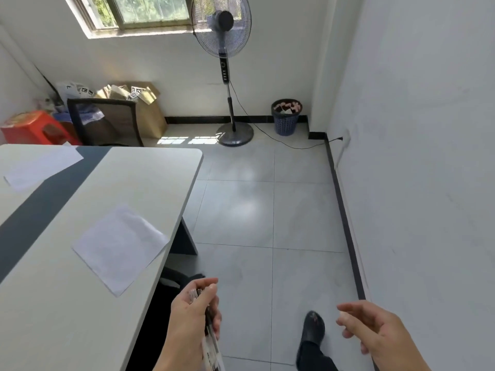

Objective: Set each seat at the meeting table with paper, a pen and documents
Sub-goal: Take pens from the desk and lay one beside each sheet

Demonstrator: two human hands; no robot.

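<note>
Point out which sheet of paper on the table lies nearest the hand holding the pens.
The sheet near the table's right edge, just ahead of the left hand; the other sheet lies across the dark strip.

A small office: meeting table (139, 178), mesh chair (107, 121), pedestal fan (222, 49).

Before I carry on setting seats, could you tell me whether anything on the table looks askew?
Yes: the near sheet of paper lies turned at an angle to the table edge, one corner reaching it. The far sheet is skewed too.
</note>
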